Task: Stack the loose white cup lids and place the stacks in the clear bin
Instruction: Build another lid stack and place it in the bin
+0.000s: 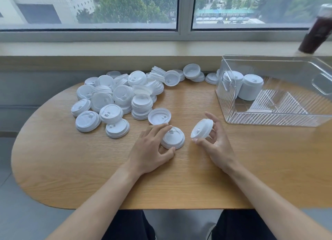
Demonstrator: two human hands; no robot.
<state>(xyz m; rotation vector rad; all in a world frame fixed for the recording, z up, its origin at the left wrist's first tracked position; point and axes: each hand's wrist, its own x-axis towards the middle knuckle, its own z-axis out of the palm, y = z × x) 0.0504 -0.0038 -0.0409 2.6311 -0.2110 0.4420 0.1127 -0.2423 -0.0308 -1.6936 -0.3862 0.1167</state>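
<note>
1. Head view: the left hand [150,146] grasps a flat white plastic lid [172,137] lying on the oval wooden table [71,168], probably to lift it.
2. The right hand [213,141] holds a tilted small white lid stack [202,128], ready to receive it.
3. The loose white lid pile [116,99] lies behind; the clear ribbed plastic bin [269,117], at the right, holds two stacks.

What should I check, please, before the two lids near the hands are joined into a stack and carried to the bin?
1. Right hand has a firm hold on its lid: ok, fingers curl round it, lid tilted above the table.
2. Left hand grips the lid on the table: ok, fingers and thumb at its rim.
3. Both lids face the same way for nesting: cannot tell while one is tilted.
4. Clear bin has room: ok, two white stacks at its far left, the rest bare.
5. Path to the bin: ok, bare wooden table between.
6. Loose lid pile remaining: not ok, many unstacked.
</note>
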